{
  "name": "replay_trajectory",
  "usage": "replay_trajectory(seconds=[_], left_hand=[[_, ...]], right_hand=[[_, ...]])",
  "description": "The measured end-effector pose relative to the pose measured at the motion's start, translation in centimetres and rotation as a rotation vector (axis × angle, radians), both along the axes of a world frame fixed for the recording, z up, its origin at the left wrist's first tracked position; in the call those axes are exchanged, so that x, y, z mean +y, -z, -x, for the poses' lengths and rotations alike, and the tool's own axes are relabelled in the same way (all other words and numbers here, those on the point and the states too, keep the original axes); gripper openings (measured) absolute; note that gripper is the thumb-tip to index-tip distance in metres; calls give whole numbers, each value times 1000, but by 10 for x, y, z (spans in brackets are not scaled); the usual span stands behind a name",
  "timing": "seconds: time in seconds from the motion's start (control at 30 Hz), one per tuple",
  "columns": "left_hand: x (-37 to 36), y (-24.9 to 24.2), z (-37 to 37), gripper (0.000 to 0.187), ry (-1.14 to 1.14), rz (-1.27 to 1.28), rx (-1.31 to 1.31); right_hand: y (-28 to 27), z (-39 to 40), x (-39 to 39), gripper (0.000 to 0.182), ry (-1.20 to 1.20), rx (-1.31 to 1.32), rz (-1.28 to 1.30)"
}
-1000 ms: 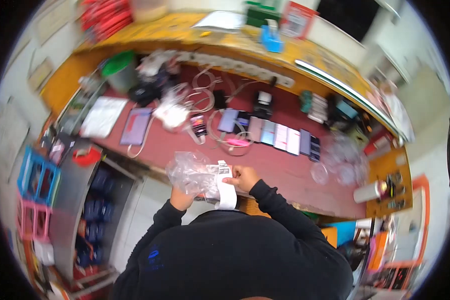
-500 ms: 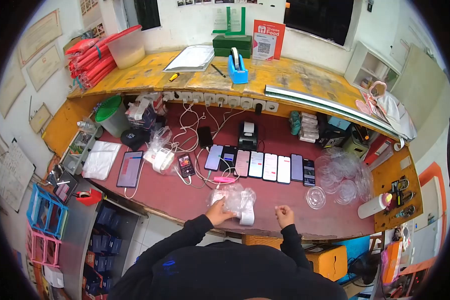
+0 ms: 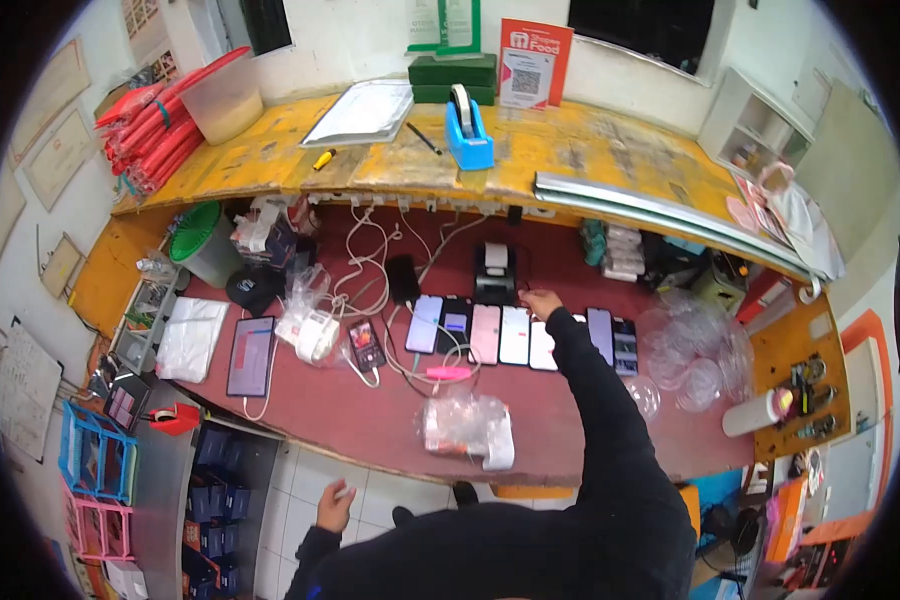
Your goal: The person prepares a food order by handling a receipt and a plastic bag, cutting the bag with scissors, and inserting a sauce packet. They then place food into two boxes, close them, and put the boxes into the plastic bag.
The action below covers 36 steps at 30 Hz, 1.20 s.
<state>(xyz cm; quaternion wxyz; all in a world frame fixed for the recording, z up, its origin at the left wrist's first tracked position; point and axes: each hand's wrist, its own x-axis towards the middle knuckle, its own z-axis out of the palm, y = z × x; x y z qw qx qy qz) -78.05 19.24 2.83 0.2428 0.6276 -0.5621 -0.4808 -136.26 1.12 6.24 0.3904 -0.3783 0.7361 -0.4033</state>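
My right hand [image 3: 541, 304] reaches across the counter to the right side of a small black receipt printer [image 3: 495, 274], above the top ends of the phones. Its fingers are drawn together; what they hold, if anything, is too small to make out. Under the forearm runs a row of phones, including a white-screened phone [image 3: 515, 336] and a pink phone [image 3: 484, 334]. My left hand [image 3: 336, 506] hangs off the counter's front edge, over the floor, loosely open with nothing in it. A clear plastic bag [image 3: 467, 425] with white paper rolls lies near the front edge, touched by neither hand.
White charging cables [image 3: 368, 262] tangle at centre left. A tablet [image 3: 251, 356] and a white plastic packet [image 3: 191, 340] lie left. Clear plastic lids [image 3: 698, 355] and a white bottle [image 3: 757, 414] stand right. A blue tape dispenser [image 3: 469, 140] sits on the raised shelf.
My left hand has let go of the plastic bag and dropped below the counter edge. My right hand has moved forward from the front edge to beside the printer. The view has shifted.
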Motion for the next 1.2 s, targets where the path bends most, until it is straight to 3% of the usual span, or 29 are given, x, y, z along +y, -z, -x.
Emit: replay_trajectory(seconds=[0.03, 0.07, 0.1, 0.2, 0.3, 0.37, 0.43, 0.53, 0.63, 0.7, 0.73, 0.8, 0.83, 0.87, 0.9, 0.93, 1.0, 1.03, 1.07, 1.13, 1.2], left_hand=[[8, 6, -8, 46, -33, -3, -12], [15, 13, -13, 45, -66, -9, -29], [22, 19, -17, 44, -123, -68, -8], [41, -1, -3, 41, -288, -245, 33], [52, 1, -2, 37, -356, -304, 38], [46, -8, 3, 35, -311, -284, 6], [34, -16, 11, 30, -307, -176, 10], [-7, -54, 32, 21, -387, 20, 221], [-46, -72, 49, 19, -331, 183, 201], [-73, -79, 70, 18, -256, 197, 317], [-85, -72, 81, 21, -185, 249, 246], [-107, -73, 111, 42, -45, 171, 293], [-119, -82, 125, 60, 84, 366, 92], [-132, -94, 136, 65, 119, 497, 23], [-137, -103, 143, 70, 159, 619, -49], [-140, -109, 145, 69, 153, 430, 231], [-140, -110, 143, 58, 110, 214, 542], [-136, -122, 138, 43, 164, 101, 528], [-132, -132, 134, 39, 177, 104, 504], [-119, -147, 129, 32, 217, 104, 453], [-108, -150, 127, 19, 147, 127, 505]], right_hand=[[27, 28, -48, 50, -181, 366, -53], [54, 50, -93, 54, -342, 881, 63], [54, 58, -122, 55, -207, 711, 74], [56, 65, -192, 54, 102, 715, -291], [55, 65, -227, 52, 46, 723, -372], [52, 69, -234, 52, 73, 723, -296], [38, 72, -235, 51, 149, 692, -139], [-6, 67, -214, 50, 316, 473, 519], [-28, 33, -163, 49, 146, 213, 937], [-40, -24, -108, 43, -39, 770, -22], [36, -57, -103, 43, -224, 1192, -15], [48, -156, -44, 37, -909, 994, 174], [-15, -204, -9, 24, -751, 333, -84], [5, -239, 8, 29, -692, -227, 361], [-20, -263, 21, 29, -659, -531, 260], [-58, -275, 30, 27, -616, -717, 201], [-102, -283, 28, 25, -483, -715, 304], [-108, -280, 20, 24, -364, -748, 284], [-113, -271, 13, 23, -240, -778, 262], [-127, -254, 4, 20, -192, -1021, 396], [-129, -241, 6, 18, -181, -1030, 474]])
